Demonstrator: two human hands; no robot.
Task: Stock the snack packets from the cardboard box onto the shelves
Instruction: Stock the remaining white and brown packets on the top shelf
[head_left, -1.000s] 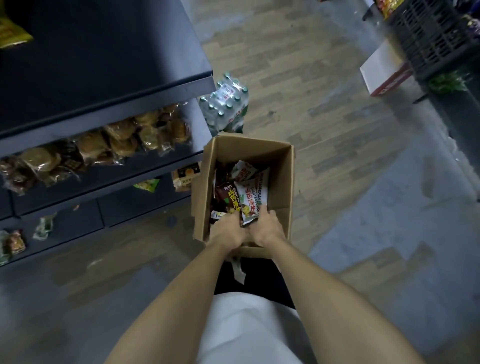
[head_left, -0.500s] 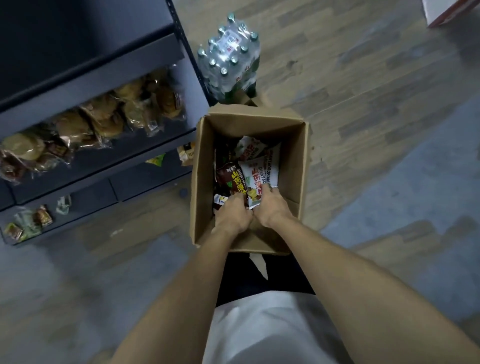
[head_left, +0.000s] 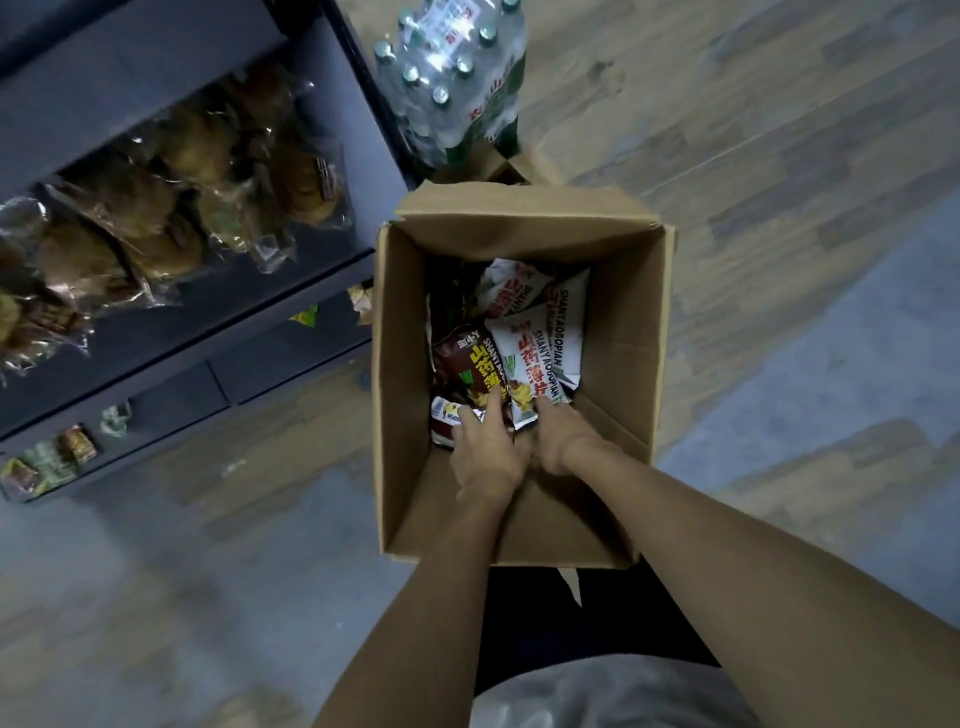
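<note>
Hands work side by side inside an open cardboard box (head_left: 618, 332) that stands on the wood-patterned floor (head_left: 753, 130) just in front of the person's legs. The left hand (head_left: 485, 447) lies on a dark brown snack packet (head_left: 467, 364), its fingers (head_left: 493, 402) spread over the packet's lower end and over the edge of a small packet beneath; whether they curl round it or only press on it cannot be told. The right hand (head_left: 558, 441) touches the lower edge of a white snack packet (head_left: 535, 358) printed with red characters and the word SHANYAOBOPIAN; its fingers are tucked under or behind the packet and mostly hidden, so its grip cannot be told either. The two hands touch each other at the thumbs' side. More white packets (head_left: 514, 291) of the same kind lie heaped toward the far wall of the box, overlapping one another. To the left of the box stands a dark shelving unit (head_left: 322, 73); its upper visible shelf carries clear bags of brown baked goods (head_left: 197, 171), and a lower shelf holds a few small wrapped items (head_left: 78, 444) near its left end. Beyond the box, against the end of the shelving, sits a shrink-wrapped pack of water bottles (head_left: 457, 78) with pale caps. A light grey shirt (head_left: 613, 691) and dark trousers show at the bottom edge.
</note>
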